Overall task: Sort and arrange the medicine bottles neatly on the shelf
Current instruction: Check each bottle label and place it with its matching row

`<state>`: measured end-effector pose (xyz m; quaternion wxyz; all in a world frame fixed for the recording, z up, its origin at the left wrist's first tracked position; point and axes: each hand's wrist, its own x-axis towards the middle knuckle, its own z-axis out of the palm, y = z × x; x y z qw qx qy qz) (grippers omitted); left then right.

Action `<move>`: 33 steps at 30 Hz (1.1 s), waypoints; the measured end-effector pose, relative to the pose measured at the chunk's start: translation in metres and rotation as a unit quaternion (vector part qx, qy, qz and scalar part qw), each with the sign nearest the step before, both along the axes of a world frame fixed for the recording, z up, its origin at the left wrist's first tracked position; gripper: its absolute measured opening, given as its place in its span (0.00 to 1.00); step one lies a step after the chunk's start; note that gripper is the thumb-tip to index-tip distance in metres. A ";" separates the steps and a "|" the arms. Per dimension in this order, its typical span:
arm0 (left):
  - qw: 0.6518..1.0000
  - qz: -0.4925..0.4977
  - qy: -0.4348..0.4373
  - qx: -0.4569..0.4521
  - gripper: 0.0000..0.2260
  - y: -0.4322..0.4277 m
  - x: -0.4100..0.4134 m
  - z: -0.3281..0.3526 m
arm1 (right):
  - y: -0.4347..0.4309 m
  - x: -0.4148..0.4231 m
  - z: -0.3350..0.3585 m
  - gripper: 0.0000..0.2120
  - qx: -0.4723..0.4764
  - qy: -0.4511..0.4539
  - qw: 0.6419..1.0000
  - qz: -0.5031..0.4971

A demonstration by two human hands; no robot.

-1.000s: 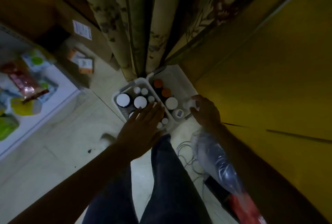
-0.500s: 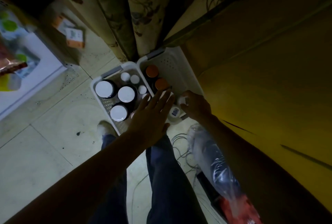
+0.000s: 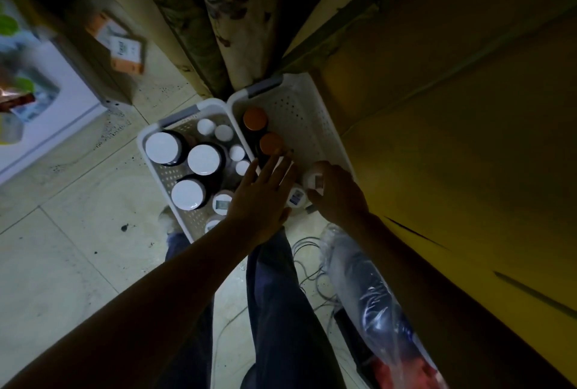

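Sorting underway: right hand [image 3: 338,193] curls round white bottle [image 3: 313,179] at lower end of right basket [image 3: 299,101], frame centre. Beside it, left hand [image 3: 259,198] spread flat above the baskets' divide. Next, likely: lift bottle clear of rim.

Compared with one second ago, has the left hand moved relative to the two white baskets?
Yes. The left hand shifted rightward, from over the left basket across the shared rim; its fingertips now reach the right basket beside an orange-capped bottle.
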<state>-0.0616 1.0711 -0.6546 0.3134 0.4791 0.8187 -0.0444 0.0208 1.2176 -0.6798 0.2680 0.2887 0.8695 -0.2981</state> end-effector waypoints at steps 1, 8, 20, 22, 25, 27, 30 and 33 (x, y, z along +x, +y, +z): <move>1.000 0.001 0.006 0.004 0.35 -0.003 0.000 0.004 | -0.001 0.001 0.007 0.28 0.013 0.012 1.000 0.007; 0.994 0.088 0.062 0.020 0.37 -0.047 -0.014 0.079 | -0.044 -0.019 0.094 0.33 0.120 0.135 0.975 0.132; 0.886 0.413 0.208 0.033 0.36 -0.348 -0.017 0.241 | -0.349 -0.115 0.272 0.36 0.189 0.263 0.821 0.470; 0.857 0.457 0.235 0.033 0.36 -0.423 -0.002 0.268 | -0.424 -0.116 0.296 0.38 0.194 0.299 0.780 0.515; 0.798 0.498 0.336 0.057 0.40 -0.534 0.020 0.313 | -0.536 -0.118 0.340 0.40 0.186 0.367 0.717 0.562; 0.747 0.525 0.402 0.068 0.41 -0.597 0.037 0.353 | -0.603 -0.118 0.379 0.40 0.169 0.420 0.672 0.586; 0.710 0.554 0.433 0.042 0.38 -0.675 0.057 0.410 | -0.689 -0.117 0.435 0.40 0.131 0.458 0.631 0.613; 0.656 0.566 0.498 0.035 0.37 -0.736 0.067 0.457 | -0.758 -0.119 0.488 0.40 0.113 0.505 0.585 0.624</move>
